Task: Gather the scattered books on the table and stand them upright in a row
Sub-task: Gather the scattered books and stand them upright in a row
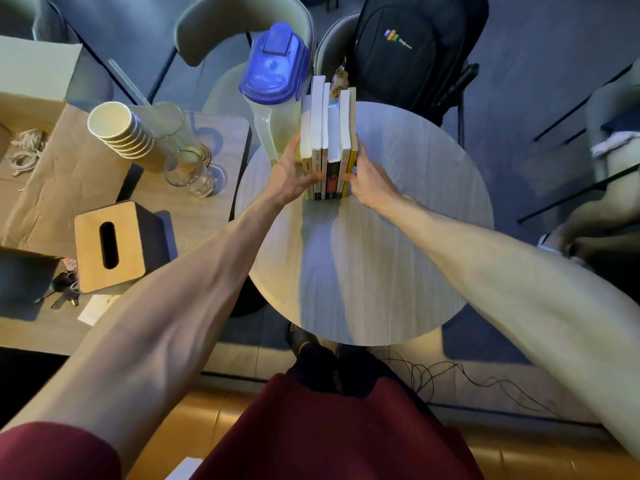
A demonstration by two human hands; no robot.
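Both hands clamp the standing book row near the far edge of the round table.

We see the row of books [329, 140] upright on the round table [363, 265], spines toward us, row axis running left to right, just beside the blue-lidded pitcher [273, 88]. Left hand [294, 171] has its palm flat on the left end book, fingers wrapped around its side; right hand [367, 178] presses the yellow end book, fingers curled against it. The books sit directly between the two palms, both hands equally near. We judge the row gathered; what's left is squaring and letting go.
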